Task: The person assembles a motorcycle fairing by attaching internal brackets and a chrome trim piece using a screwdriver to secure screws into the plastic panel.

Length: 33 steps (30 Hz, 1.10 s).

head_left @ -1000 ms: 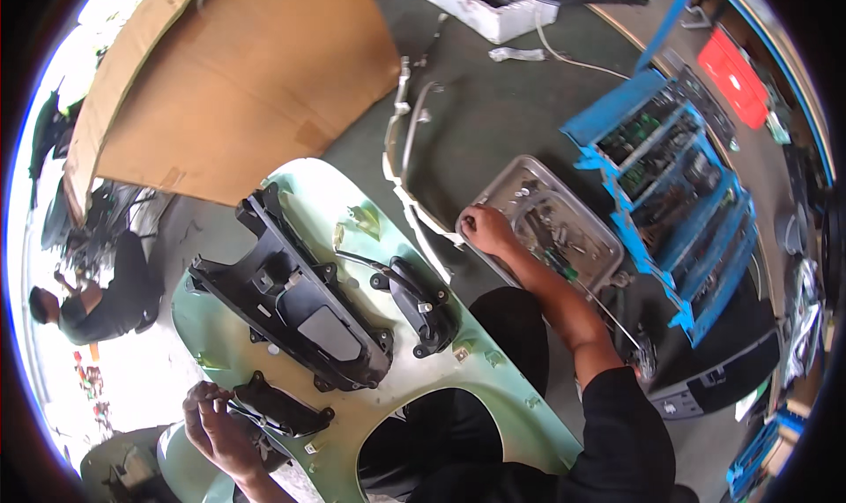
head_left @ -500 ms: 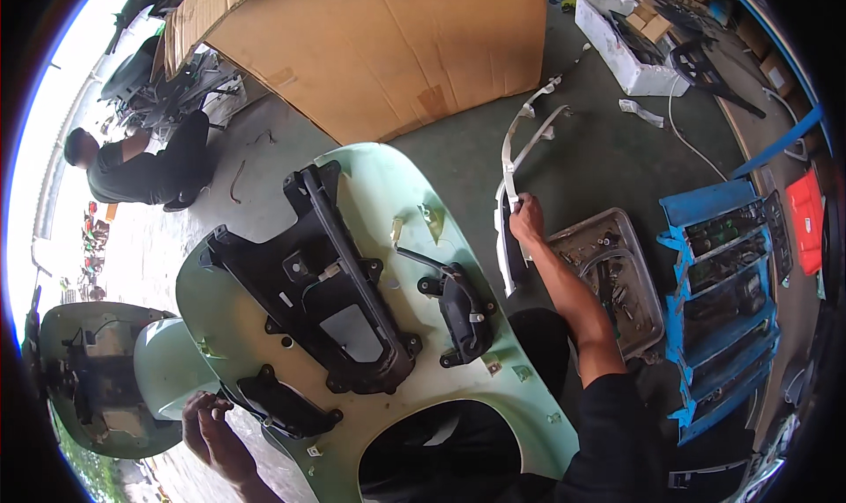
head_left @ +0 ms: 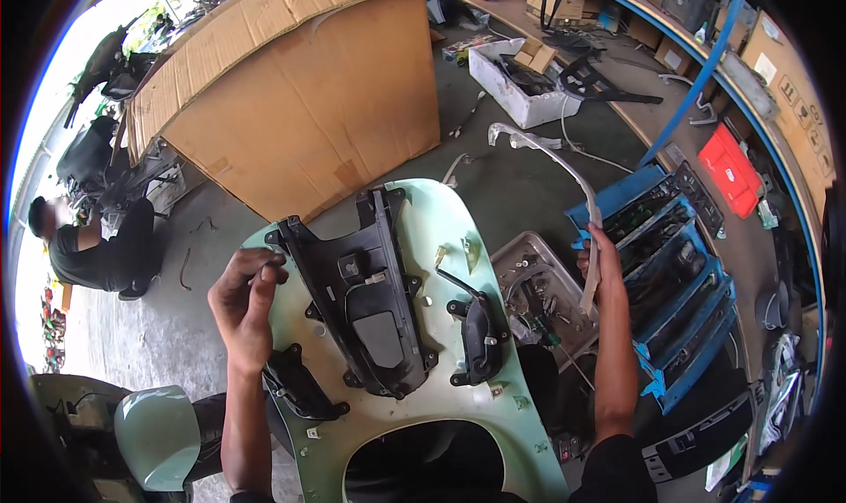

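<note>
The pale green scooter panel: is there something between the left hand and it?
Nothing visible. The left hand is raised, fingers pinched together, over the left edge of the pale green scooter panel; only air shows between them. The black bracket lies further right.

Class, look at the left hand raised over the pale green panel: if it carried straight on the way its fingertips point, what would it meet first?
Probably the black plastic bracket on the pale green panel: the left hand points rightward toward its upper left corner. Depth is unclear, so it might pass above.

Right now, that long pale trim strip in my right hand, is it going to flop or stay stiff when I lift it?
Held near one end by the right hand, the trim strip keeps its arc, so probably fairly stiff. It looks thin and probably light, and its far end might swing.
</note>
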{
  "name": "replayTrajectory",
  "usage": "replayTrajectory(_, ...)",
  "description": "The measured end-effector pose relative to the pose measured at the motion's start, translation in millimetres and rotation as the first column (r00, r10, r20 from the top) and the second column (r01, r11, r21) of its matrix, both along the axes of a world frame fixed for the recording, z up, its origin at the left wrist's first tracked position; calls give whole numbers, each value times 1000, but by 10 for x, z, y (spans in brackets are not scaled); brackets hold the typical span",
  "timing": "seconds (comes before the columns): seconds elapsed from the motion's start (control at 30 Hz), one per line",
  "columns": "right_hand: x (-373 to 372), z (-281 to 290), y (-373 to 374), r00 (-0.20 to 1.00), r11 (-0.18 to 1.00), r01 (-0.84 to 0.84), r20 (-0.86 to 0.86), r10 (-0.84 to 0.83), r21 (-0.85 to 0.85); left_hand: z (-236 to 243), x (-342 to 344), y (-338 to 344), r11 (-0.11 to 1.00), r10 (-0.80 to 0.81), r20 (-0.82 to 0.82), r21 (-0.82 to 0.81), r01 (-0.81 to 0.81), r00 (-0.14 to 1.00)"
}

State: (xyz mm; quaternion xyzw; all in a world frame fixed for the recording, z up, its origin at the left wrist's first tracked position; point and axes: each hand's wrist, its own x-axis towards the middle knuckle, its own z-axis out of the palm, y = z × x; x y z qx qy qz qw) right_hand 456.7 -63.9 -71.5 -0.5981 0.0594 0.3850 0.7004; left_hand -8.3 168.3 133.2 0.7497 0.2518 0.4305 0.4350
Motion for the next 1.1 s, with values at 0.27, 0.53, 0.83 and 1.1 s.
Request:
replayTrajectory(0.27,-902,1217,-619,992,857,-97,-20,124,506,48,902,271,938,-201,-101,-307,162,974)
replayTrajectory(0.53,-2143,1890,60,701,594,-664,103,705,454,501,1230,251,916,-252,349,-216,339,903)
replayTrajectory(0.83,-2365,1947,-1068,636,650,-757,155,756,-64,177,921,817,929,107,184,-368,-32,977)
replayTrajectory(1.1,-2347,1773,-1588,746,732,-648,19,666,-210,-81,1039,940,977,-215,-674,-153,151,707)
